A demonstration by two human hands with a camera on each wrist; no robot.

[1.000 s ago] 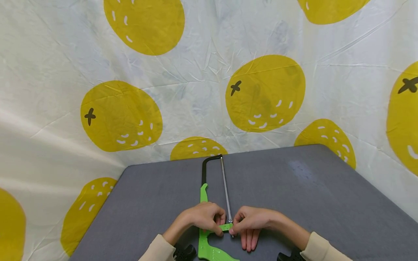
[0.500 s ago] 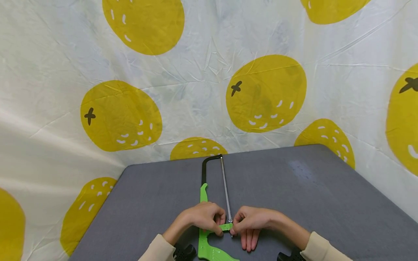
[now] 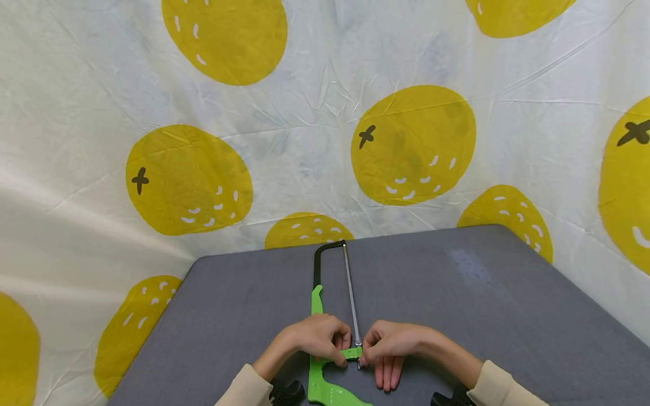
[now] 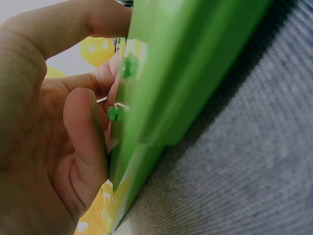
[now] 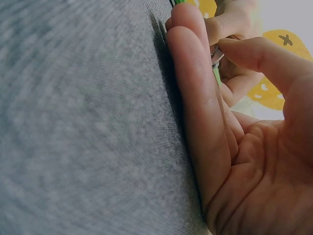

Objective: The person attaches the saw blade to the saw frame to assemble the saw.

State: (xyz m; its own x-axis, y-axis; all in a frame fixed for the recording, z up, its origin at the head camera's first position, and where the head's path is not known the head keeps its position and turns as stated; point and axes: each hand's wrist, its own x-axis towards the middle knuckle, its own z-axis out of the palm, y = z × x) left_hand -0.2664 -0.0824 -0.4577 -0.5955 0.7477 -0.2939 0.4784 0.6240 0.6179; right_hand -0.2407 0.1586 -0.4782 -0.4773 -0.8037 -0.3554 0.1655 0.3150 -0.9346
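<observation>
A hacksaw (image 3: 317, 304) with a green handle, black frame and silver blade (image 3: 351, 293) lies on the grey table, its far end toward the back edge. My left hand (image 3: 320, 337) holds the green arm (image 3: 351, 353) at the blade's near end between thumb and fingers. From the other side, my right hand (image 3: 393, 341) pinches the small metal wing nut (image 5: 216, 56) at that end with thumb and forefinger. Its other fingers are stretched out along the table. A metal tip (image 3: 359, 365) shows just below the right fingertips. The fingers largely cover the nut.
Grey cloth covers the table (image 3: 431, 282) around the saw. Behind and beside it hangs a white curtain (image 3: 304, 152) printed with yellow fruit. Black wrist gear (image 3: 288, 393) sits close to the saw handle.
The right fingertips have shifted slightly at the wing nut, and the metal tip beneath them has moved a little to the left. The left hand and the hacksaw stay put.
</observation>
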